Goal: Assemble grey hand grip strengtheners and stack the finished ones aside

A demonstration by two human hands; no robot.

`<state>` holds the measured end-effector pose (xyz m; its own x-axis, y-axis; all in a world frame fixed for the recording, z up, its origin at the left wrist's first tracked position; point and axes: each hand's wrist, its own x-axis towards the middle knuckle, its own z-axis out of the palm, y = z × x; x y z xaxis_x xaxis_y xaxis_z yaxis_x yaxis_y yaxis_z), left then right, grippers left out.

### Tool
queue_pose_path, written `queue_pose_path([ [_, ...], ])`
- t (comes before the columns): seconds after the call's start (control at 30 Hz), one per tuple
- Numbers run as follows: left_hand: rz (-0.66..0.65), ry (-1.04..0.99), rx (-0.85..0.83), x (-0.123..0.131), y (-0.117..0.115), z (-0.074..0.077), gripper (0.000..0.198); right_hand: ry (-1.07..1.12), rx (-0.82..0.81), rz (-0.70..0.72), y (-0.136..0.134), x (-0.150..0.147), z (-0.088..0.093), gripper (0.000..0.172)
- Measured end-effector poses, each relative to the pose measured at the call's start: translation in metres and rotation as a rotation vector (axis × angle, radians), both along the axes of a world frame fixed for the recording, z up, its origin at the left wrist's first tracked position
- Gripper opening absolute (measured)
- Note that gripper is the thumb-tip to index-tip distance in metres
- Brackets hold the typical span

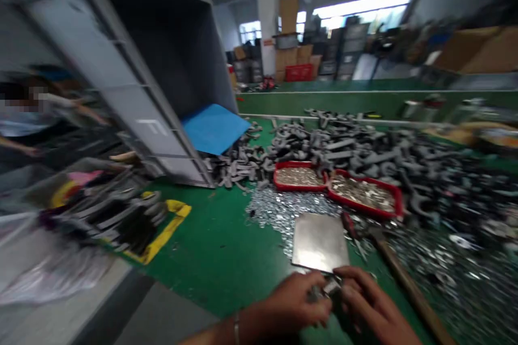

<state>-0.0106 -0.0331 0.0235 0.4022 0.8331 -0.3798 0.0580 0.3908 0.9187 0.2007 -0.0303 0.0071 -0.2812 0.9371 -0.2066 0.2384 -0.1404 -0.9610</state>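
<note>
Close to the table's front edge, my left hand (297,297) and my right hand (366,297) come together with fingers closed on a small shiny metal part (332,284). Blur and the fingers hide its exact shape. Just beyond my fingertips lies a square metal plate (320,241) on the green table (226,248). A tool with red handles (348,225), perhaps pliers, rests at the plate's right side. Further right, a hammer-like tool with a long wooden handle (407,280) points toward me.
Two red trays (279,187) (399,210) hold small metal pieces. Loose shiny parts (269,207) and a heap of grey brackets (356,148) spread behind. A tipped grey crate (154,135) with a blue sheet (216,128) stands left, near a yellow-edged bin (162,237). Another person (32,113) is far left.
</note>
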Motion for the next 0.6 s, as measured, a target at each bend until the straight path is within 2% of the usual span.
queue_pose_path([
  [0.07,0.113,0.065,0.098,-0.01,0.016,-0.003,0.031,-0.145,0.065,0.089,-0.018,0.027,-0.016,0.031],
  [0.1,0.124,0.056,0.103,-0.017,0.026,-0.004,0.035,-0.224,0.11,0.097,-0.026,0.04,-0.024,0.029],
  [0.2,0.077,0.005,0.133,-0.033,0.05,-0.001,0.036,-0.459,0.26,-0.023,-0.034,0.074,-0.038,0.025],
  [0.27,0.057,0.01,0.138,-0.029,0.056,-0.002,0.036,-0.577,0.364,-0.077,-0.024,0.086,-0.04,0.024],
  [0.37,0.137,0.01,0.152,-0.004,0.053,-0.014,0.033,-0.744,0.486,-0.002,0.005,0.084,-0.036,0.021],
  [0.47,0.266,0.022,0.152,0.022,0.047,-0.025,0.033,-0.904,0.516,0.058,0.028,0.074,-0.03,0.021],
  [0.53,0.311,0.055,0.192,0.029,0.043,-0.024,0.034,-0.842,0.514,0.061,0.035,0.07,-0.023,0.021],
  [0.6,0.319,0.094,0.282,0.031,0.038,-0.016,0.034,-0.625,0.468,0.013,0.035,0.063,-0.015,0.017],
])
